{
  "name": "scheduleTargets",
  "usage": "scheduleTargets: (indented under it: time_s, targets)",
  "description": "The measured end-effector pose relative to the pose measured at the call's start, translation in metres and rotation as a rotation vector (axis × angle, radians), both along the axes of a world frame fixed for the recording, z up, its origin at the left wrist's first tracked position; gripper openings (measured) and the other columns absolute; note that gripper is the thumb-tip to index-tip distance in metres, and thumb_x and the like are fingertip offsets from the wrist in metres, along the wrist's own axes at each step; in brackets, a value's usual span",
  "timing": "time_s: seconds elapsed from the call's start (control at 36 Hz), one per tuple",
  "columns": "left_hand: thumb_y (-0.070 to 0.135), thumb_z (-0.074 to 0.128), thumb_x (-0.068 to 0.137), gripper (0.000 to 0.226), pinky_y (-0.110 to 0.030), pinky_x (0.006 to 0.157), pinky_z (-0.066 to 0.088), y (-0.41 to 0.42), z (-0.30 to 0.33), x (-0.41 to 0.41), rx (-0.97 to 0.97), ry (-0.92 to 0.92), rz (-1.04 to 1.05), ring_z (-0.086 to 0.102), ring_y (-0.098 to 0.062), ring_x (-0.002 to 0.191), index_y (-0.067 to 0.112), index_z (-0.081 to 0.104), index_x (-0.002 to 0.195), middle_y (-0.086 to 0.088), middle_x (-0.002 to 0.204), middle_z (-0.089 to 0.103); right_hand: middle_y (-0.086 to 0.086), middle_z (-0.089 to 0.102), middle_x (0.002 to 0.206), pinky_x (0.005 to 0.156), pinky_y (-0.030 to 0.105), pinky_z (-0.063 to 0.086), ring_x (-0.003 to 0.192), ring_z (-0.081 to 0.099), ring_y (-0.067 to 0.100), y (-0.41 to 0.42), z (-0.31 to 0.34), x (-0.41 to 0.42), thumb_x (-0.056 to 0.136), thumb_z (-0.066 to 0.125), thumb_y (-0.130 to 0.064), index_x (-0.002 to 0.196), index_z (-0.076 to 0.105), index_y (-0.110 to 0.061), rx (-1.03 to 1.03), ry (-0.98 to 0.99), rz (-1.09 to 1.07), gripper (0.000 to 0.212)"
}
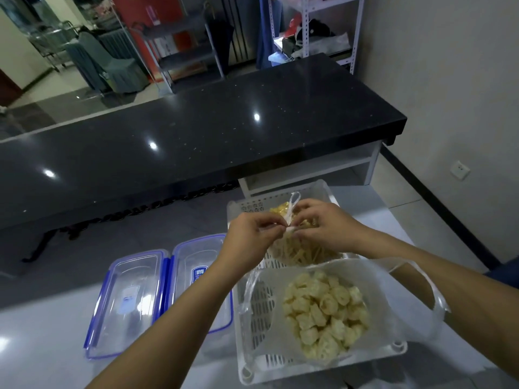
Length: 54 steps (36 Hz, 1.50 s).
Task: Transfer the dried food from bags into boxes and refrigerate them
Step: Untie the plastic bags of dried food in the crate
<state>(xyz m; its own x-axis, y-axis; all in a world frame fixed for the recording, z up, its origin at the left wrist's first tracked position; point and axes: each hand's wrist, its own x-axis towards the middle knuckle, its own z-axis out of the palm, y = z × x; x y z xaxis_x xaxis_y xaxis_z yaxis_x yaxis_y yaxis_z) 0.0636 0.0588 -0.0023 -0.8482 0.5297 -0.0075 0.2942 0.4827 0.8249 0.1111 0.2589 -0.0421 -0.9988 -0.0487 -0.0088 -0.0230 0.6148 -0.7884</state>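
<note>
Plastic bag knot pinched by both hands.

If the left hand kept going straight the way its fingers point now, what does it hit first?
The left hand points right, at the knotted bag top it already pinches; just beyond are the right hand fingertips. Depth is unclear, but nothing else seems between.

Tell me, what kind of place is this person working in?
Probably a shop or restaurant counter area, not a home kitchen: a long glossy black stone counter, white metal storage shelving and stacked grey covered chairs behind it.
</note>
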Motion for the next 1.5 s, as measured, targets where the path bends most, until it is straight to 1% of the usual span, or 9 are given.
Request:
scheduleTargets:
  time_s: [0.17,0.36,0.64,0.75,0.86,1.03,1.19,1.31,1.5]
  targets:
    - [0.023,0.061,0.098,0.016,-0.022,0.070,0.055,-0.007,-0.001,-0.014,0.058,0.079,0.128,0.069,0.002,0.076,0.035,0.073,0.100,0.012,0.080,0.075,-0.024,0.058,0.119,0.081,0.015,0.042,0.110,0.055,0.000,0.004,0.006,-0.004,0.087,0.075,-0.025,0.083,0.071,-0.047,-0.149,0.032,-0.049,0.023]
    - [0.027,0.071,0.091,0.031,-0.025,0.099,0.040,0.001,0.001,-0.029,-0.354,0.339,-0.278,0.049,-0.010,0.121,0.026,0.071,0.122,0.003,0.133,0.056,-0.022,0.061,0.121,0.087,0.021,0.051,0.113,0.057,-0.002,0.013,0.008,-0.001,0.086,0.076,-0.023,0.085,0.078,-0.041,-0.252,0.073,-0.083,0.018]
    - [0.025,0.078,0.084,0.013,-0.035,0.089,0.054,-0.005,0.010,-0.036,-0.215,0.414,-0.137,0.064,-0.008,0.099,0.019,0.080,0.096,0.012,0.110,0.068,-0.017,0.060,0.114,0.082,0.017,0.045,0.108,0.056,-0.001,0.021,0.024,0.006,0.086,0.075,-0.022,0.084,0.075,-0.034,-0.263,0.131,-0.169,0.012]
    - [0.025,0.080,0.082,0.012,-0.022,0.085,0.050,-0.028,0.005,-0.038,-0.137,0.309,-0.025,0.063,0.001,0.094,0.019,0.080,0.093,0.017,0.103,0.066,-0.014,0.060,0.109,0.081,0.018,0.043,0.105,0.057,0.001,0.037,0.022,0.007,0.086,0.076,-0.023,0.084,0.076,-0.030,-0.226,0.149,-0.249,0.008]
    - [0.017,0.078,0.086,0.009,-0.038,0.091,0.056,-0.033,-0.010,-0.027,-0.137,0.145,0.024,0.067,-0.013,0.095,0.012,0.079,0.093,0.002,0.102,0.072,-0.017,0.057,0.106,0.089,0.027,0.043,0.105,0.056,0.007,0.038,0.007,0.005,0.086,0.077,-0.023,0.088,0.074,-0.026,-0.093,0.032,-0.238,0.005]
    - [0.028,0.074,0.087,0.022,-0.025,0.091,0.048,-0.019,-0.010,-0.015,-0.094,0.184,0.014,0.060,-0.007,0.106,0.022,0.072,0.108,0.011,0.109,0.066,-0.017,0.055,0.121,0.095,0.031,0.045,0.117,0.053,0.006,0.019,0.016,-0.005,0.083,0.073,-0.040,0.103,0.070,-0.038,-0.144,0.018,-0.114,0.021]
    - [0.029,0.075,0.086,0.027,-0.019,0.084,0.046,-0.006,-0.001,-0.013,-0.154,0.263,-0.066,0.057,-0.002,0.097,0.024,0.070,0.112,0.016,0.102,0.063,-0.009,0.053,0.125,0.101,0.032,0.038,0.120,0.043,0.010,-0.002,0.028,-0.007,0.083,0.073,-0.046,0.108,0.071,-0.024,0.261,0.032,0.033,0.033]
    - [0.016,0.072,0.088,0.014,-0.036,0.081,0.055,-0.003,0.007,-0.009,-0.072,0.319,-0.046,0.062,-0.010,0.087,0.019,0.074,0.101,0.006,0.093,0.070,-0.007,0.062,0.114,0.089,0.025,0.042,0.108,0.053,0.005,-0.007,0.048,0.000,0.089,0.071,-0.035,0.082,0.072,-0.024,0.125,0.184,-0.033,0.014]
    - [0.005,0.072,0.087,0.012,-0.029,0.080,0.056,-0.020,0.011,-0.004,0.209,0.277,0.106,0.066,-0.011,0.083,0.015,0.074,0.092,0.001,0.087,0.072,-0.011,0.061,0.108,0.085,0.019,0.039,0.107,0.054,0.000,0.012,0.073,0.014,0.088,0.072,-0.032,0.065,0.063,-0.023,-0.046,0.176,-0.109,0.026]
